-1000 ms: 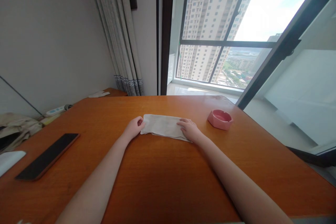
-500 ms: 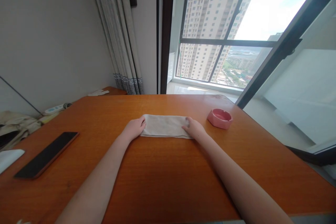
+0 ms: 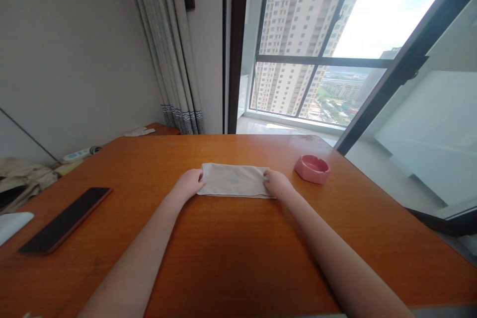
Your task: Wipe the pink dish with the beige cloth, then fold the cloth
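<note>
- Since a second ago: right hand (image 3: 278,185) shifts off the top of the pale cloth (image 3: 234,180) onto its right end; cloth's near edges line up better.
- Brown table (image 3: 238,248): under cloth.
- Dark flat slab (image 3: 67,219): well left of cloth, nearer.
- Left hand (image 3: 186,185): fingers curled, grasping cloth's left end.
- Right hand: fingers bent, grasping cloth's right end.
- Cloth: folded strip, flat on table, between hands.
- Pink ashtray (image 3: 312,170): near cloth, to its right.
- Grey curtain (image 3: 167,49): beyond cloth, leftward.
- Window (image 3: 298,59): beyond cloth, rightward.
</note>
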Motion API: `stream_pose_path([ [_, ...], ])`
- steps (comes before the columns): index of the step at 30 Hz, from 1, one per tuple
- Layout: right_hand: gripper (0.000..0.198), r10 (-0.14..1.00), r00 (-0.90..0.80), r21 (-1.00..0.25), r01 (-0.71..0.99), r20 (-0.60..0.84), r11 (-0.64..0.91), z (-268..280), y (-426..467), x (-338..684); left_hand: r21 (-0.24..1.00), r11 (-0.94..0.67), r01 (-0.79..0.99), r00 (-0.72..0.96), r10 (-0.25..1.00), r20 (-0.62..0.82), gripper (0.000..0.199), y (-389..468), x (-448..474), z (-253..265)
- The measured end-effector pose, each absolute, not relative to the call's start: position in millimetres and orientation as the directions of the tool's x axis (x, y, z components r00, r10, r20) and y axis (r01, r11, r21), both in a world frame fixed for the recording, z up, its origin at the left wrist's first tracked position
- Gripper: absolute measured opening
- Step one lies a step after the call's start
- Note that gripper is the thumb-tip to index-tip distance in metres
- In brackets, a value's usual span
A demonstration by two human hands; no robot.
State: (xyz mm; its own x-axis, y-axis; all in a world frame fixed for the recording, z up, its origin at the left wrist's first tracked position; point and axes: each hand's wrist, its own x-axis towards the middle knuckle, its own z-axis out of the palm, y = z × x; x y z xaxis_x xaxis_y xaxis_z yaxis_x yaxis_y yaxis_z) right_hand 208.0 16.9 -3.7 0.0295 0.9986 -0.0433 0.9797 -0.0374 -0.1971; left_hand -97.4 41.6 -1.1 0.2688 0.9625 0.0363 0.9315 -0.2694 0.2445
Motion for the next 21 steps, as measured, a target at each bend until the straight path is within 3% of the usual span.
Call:
stream_pose_path([
  [5,0.034,0.998,0.052,-0.179,0.982,-0.022,-0.055,3,9,207,0.262,-0.206,0.943,0.200,0.979,0.051,0.020,39,-95,-2],
  [8,0.036,0.985,0.031,-0.159,0.987,0.168,-0.004,8,5,196,0.276,-0.245,0.930,0.153,0.937,0.316,0.051,34,-81,0],
  [10,0.037,0.953,-0.058,-0.154,0.982,0.298,0.108,6,6,185,0.267,-0.392,0.880,0.255,0.866,0.430,0.052,31,-67,-1],
  [12,0.044,0.947,-0.148,-0.157,0.968,0.286,0.198,-4,10,175,0.257,-0.524,0.812,0.430,0.835,0.344,0.048,31,-55,-7],
  [14,0.055,0.971,-0.177,-0.162,0.966,0.160,0.203,-16,13,169,0.251,-0.522,0.815,0.495,0.853,0.166,0.050,33,-49,-17],
  [17,0.064,0.994,-0.111,-0.162,0.980,0.015,0.112,-31,15,168,0.206,-0.344,0.916,0.340,0.939,0.054,0.054,36,-57,-29],
  [21,0.067,0.999,0.028,-0.177,0.984,0.025,-0.023,-35,12,168,0.177,-0.126,0.976,0.097,0.981,0.165,0.050,37,-79,-23],
])
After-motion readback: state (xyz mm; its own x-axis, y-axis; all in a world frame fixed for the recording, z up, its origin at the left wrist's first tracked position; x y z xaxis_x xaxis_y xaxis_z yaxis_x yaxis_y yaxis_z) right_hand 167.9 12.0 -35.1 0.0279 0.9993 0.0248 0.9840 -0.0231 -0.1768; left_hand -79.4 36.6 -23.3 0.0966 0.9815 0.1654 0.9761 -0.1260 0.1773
